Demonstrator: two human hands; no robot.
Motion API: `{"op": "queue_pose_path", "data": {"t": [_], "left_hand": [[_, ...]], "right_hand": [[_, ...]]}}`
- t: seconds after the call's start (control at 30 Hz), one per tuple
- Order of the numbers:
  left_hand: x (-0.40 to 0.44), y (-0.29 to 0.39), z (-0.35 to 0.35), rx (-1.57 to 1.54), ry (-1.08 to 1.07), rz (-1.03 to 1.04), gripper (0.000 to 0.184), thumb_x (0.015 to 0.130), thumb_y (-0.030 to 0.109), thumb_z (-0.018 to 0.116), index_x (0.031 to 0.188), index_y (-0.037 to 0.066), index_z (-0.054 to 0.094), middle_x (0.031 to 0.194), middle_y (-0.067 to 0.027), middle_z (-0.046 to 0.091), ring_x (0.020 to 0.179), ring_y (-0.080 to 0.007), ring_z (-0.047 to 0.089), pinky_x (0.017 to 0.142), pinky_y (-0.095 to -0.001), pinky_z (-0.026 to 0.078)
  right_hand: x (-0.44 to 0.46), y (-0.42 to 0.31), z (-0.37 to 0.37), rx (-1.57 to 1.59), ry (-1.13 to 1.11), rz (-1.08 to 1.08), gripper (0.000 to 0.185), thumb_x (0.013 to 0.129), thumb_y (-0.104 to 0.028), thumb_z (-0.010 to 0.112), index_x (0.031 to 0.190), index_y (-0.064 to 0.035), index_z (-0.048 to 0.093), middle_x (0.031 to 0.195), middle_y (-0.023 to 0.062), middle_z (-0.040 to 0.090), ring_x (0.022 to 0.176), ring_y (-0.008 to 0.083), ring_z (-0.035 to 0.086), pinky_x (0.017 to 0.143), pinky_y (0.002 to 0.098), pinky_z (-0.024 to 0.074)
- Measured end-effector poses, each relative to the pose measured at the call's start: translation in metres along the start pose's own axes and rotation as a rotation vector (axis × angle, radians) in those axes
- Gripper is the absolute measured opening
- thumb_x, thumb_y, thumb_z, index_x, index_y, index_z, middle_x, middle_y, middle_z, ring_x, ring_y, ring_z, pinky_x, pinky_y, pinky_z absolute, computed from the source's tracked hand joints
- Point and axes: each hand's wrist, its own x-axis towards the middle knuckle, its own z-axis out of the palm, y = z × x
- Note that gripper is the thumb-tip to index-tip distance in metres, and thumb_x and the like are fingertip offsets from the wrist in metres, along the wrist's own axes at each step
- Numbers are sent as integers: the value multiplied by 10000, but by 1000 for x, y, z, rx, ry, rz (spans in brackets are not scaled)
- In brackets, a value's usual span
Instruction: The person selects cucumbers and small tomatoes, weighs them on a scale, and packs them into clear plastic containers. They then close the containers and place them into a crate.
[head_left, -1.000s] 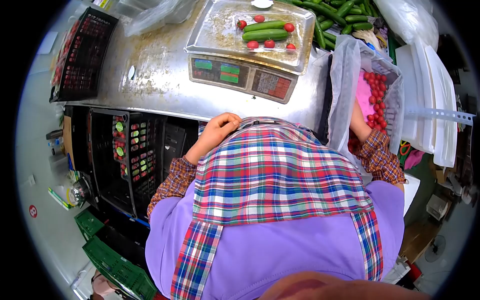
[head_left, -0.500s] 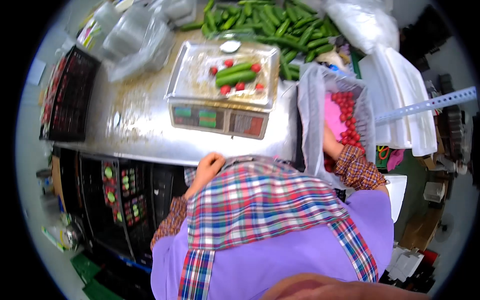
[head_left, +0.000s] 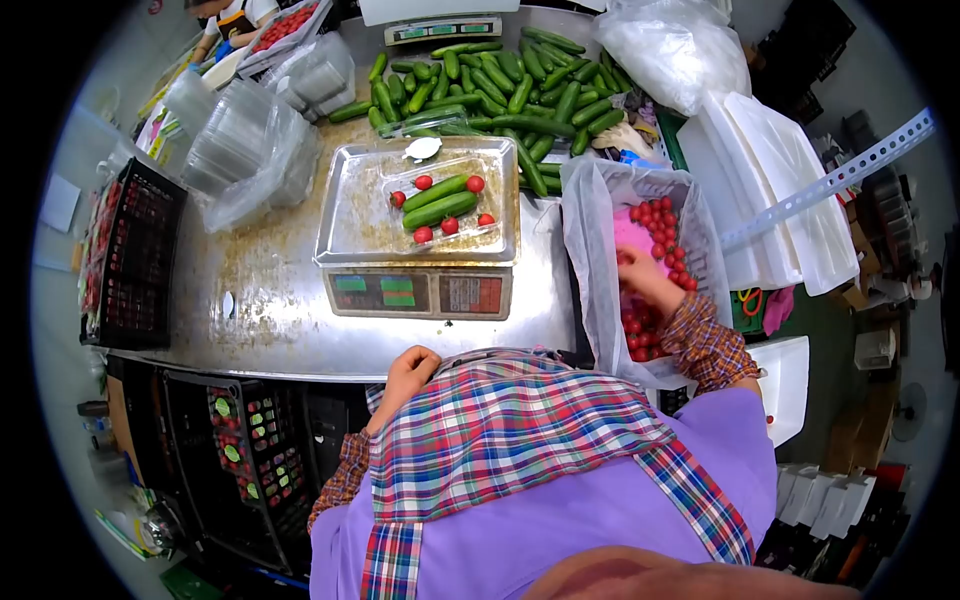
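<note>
My left hand rests against the plaid apron at the table's front edge, curled in a loose fist with nothing showing in it. Inside the plastic-lined crate, my right hand has its fingers bent around a red cherry tomato, partly hidden by them. Loose cherry tomatoes and a pink sheet lie about that hand. On the scale's metal pan, a clear plastic tray holds two cucumbers with several cherry tomatoes around them.
Behind the scale spreads a heap of cucumbers. Bagged clear containers and a black crate stand left. White foam boxes and a perforated metal bar are right. Another person is at the far left.
My right hand has risen from deeper in the crate, and a cherry tomato now shows at its fingertips. My left hand stays curled at the apron. The view has tilted toward the back.
</note>
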Motion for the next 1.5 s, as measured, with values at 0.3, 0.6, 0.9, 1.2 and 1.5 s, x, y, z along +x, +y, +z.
{"op": "queue_pose_path", "data": {"t": [0.3, 0.6, 0.9, 1.2, 1.5], "left_hand": [[6, -6, 3, 31, 16, 21, 153, 882, 136, 573, 814, 3, 610, 676, 30, 539, 629, -46, 458, 562, -205, 383], [-7, 1, 4, -24, 84, 33, 110, 874, 52, 515, 917, -4, 599, 764, -3, 575, 704, -86, 516, 641, -219, 425], [-122, 236, -2, 726, -82, 1421, 219, 627, -14, 552, 837, 8, 609, 693, -90, 571, 647, -210, 566, 625, -325, 452], [-158, 252, 48, 781, -407, 1640, 207, 634, 8, 568, 837, 9, 609, 690, -85, 569, 630, -203, 554, 604, -322, 446], [-168, 239, 49, 708, -400, 1569, 199, 640, 30, 585, 836, 9, 609, 687, -81, 567, 613, -196, 543, 584, -319, 441]], "right_hand": [[-4, -130, -30, 616, -369, -71, 514, 844, -65, 532, 1340, -106, 406, 1073, 109, 529, 727, 128, 510, 458, 153, 374], [78, -200, 126, 77, -605, -181, 548, 825, -224, 673, 1318, -119, 458, 1206, 88, 539, 902, 150, 584, 697, 258, 498], [77, -215, 137, 19, -403, -444, 298, 821, -63, 604, 1095, 51, 573, 957, 143, 635, 822, 193, 628, 714, 273, 515], [54, -198, 103, 504, -594, -408, 265, 834, -13, 581, 1097, 12, 563, 1021, 129, 610, 963, 281, 612, 854, 395, 512], [25, -205, 115, 105, -347, -578, 348, 858, -99, 599, 1184, 5, 538, 1117, 93, 587, 996, 158, 574, 814, 260, 488]]}}
